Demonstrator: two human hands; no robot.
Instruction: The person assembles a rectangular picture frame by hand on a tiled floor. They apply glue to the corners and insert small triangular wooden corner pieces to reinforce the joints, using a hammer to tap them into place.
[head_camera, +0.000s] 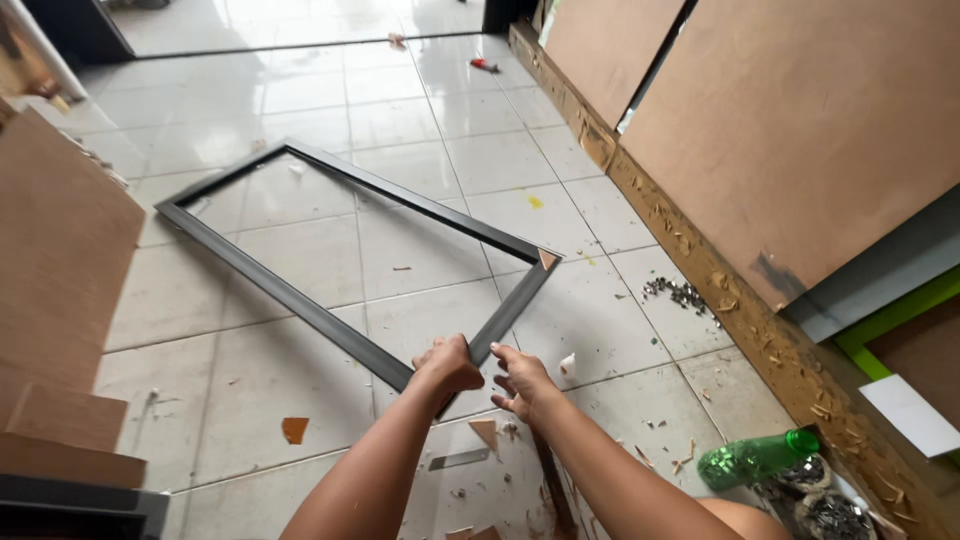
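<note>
1. At centre of the tiled floor (280, 385): a dark rectangular frame (330, 320), lying mostly flat, its near corner lifted at the hands.
2. Left hand (447, 365): clenched around the frame's near corner, fingers wrapped over the rail.
3. Right hand (520, 385): just beside that corner, fingers half curled and touching the short rail; a firm grip cannot be confirmed, it looks released.
4. Far right corner carries a small tan triangular brace (547, 259); the other far corners are bare.
5. Handling, judged: thin rails, large open span, so probably light but prone to racking at the mitred joints. Likely stiff along each rail, weak at the corners. Best taken with both hands on adjacent rails close to a corner, or on opposite long rails, not by one rail's middle.
6. Near the hands: tan wood offcuts (486, 432) and a flat grey strip (459, 459) on the floor.
7. Right of frame: a pile of small metal fasteners (680, 293), a green bottle (755, 458) lying down.
8. Along the right wall: brown boards (800, 130) leaning, wood chips along the base.
9. Left edge: more brown board (55, 260), stacked.
</note>
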